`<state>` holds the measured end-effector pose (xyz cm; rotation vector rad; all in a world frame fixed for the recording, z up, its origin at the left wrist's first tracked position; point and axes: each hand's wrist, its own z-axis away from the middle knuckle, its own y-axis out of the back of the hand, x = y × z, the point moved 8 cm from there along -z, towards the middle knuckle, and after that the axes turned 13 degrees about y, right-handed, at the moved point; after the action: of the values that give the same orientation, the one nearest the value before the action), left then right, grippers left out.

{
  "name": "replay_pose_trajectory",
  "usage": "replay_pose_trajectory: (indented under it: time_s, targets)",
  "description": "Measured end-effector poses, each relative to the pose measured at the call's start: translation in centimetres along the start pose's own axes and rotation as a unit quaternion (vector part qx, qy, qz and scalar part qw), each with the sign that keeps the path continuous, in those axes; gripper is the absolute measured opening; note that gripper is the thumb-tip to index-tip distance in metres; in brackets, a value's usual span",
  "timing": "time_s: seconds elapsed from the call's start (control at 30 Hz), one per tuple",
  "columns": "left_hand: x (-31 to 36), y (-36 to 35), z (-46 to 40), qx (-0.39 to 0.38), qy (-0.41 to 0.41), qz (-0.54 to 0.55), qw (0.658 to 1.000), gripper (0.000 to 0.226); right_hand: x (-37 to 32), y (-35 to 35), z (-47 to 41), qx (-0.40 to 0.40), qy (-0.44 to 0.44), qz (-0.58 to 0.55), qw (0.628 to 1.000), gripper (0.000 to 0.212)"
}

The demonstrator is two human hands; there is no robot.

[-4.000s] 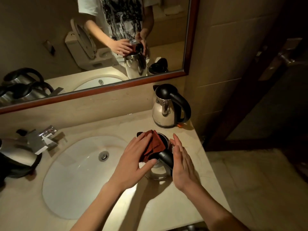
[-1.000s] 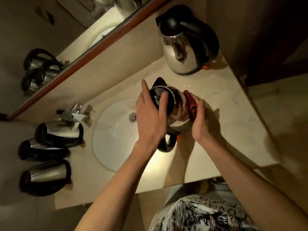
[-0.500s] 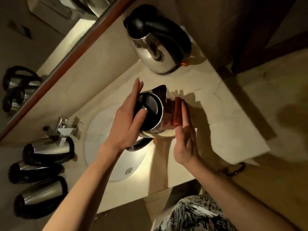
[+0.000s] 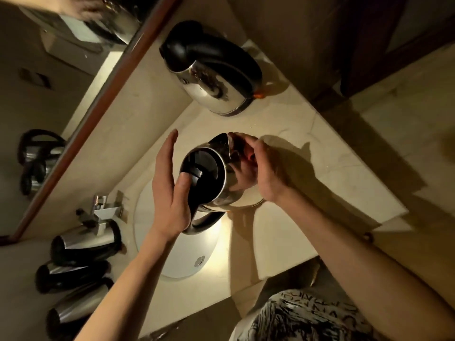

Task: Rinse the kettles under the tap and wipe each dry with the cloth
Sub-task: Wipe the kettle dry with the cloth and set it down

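Note:
A steel kettle point(image 4: 209, 166) with a black lid stands on the beige counter point(image 4: 307, 193) at the sink's right rim, spout pointing away from me. My left hand point(image 4: 170, 193) rests against its lid and handle, thumb on the lid, fingers straight. My right hand point(image 4: 270, 173) curls round the kettle's far side near the spout and presses the red cloth point(image 4: 247, 153) to the steel. Only a dark red sliver of the cloth shows under the fingers.
A second steel kettle point(image 4: 214, 89) stands in the counter's back corner by the wall. Three more kettles point(image 4: 86, 244) sit left of the white sink point(image 4: 182, 254), next to the chrome tap point(image 4: 101, 212). A wood-framed mirror point(image 4: 61, 70) runs behind; the floor drops off right.
My right hand has slid with the cloth from the kettle's side up toward the spout and now curls over it. My left hand stays on the lid. The view has tilted further.

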<state>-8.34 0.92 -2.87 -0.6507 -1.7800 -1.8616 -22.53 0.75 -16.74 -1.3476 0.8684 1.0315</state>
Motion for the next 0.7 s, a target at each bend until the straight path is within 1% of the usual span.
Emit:
replay_pose_trajectory:
  time_s: [0.07, 0.13, 0.23, 0.3, 0.43, 0.5, 0.53, 0.6, 0.67, 0.7]
  targets:
    - [0.0, 0.0, 0.0, 0.003, -0.001, 0.003, 1.000, 0.082, 1.4, 0.2, -1.5, -0.035, -0.068, -0.027, 0.997, 0.090]
    - [-0.1, 0.0, 0.0, 0.007, 0.004, 0.008, 1.000, 0.082, 2.6, 0.6, -2.7, -0.056, -0.116, -0.013, 0.992, 0.090]
    - [-0.6, 0.2, 0.0, 0.019, 0.036, 0.015, 0.999, 0.085, 2.5, 0.3, -2.8, -0.085, -0.136, -0.012, 0.987, 0.093]
    - [-1.1, 0.3, 0.0, 0.024, 0.061, 0.023, 0.998, 0.088, 1.5, -0.1, -1.6, -0.073, -0.122, -0.047, 0.989, 0.099]
    - [-1.5, -0.2, -0.2, -0.008, 0.091, 0.033, 0.995, 0.095, -1.4, -1.1, 1.5, -0.021, 0.012, -0.052, 0.998, 0.105]
    - [-1.5, -0.6, -0.2, -0.036, 0.105, 0.036, 0.993, 0.101, -1.3, -1.1, 2.6, 0.010, 0.054, -0.034, 0.998, 0.103]
    - [-1.5, -0.9, -0.1, -0.050, 0.113, 0.043, 0.991, 0.103, -1.0, -1.0, 3.1, 0.024, 0.059, -0.033, 0.997, 0.101]
    - [-1.8, -1.4, 0.4, -0.070, 0.133, 0.079, 0.986, 0.100, 0.0, -0.8, 3.9, 0.049, 0.030, -0.065, 0.996, 0.098]
    - [-2.2, -1.8, 1.6, -0.062, 0.163, 0.129, 0.976, 0.089, 1.1, -0.5, 5.1, 0.077, 0.006, -0.096, 0.992, 0.086]
    - [-2.3, -1.8, 2.3, -0.043, 0.180, 0.156, 0.970, 0.083, 1.6, -0.3, 5.7, 0.086, -0.009, -0.098, 0.991, 0.080]
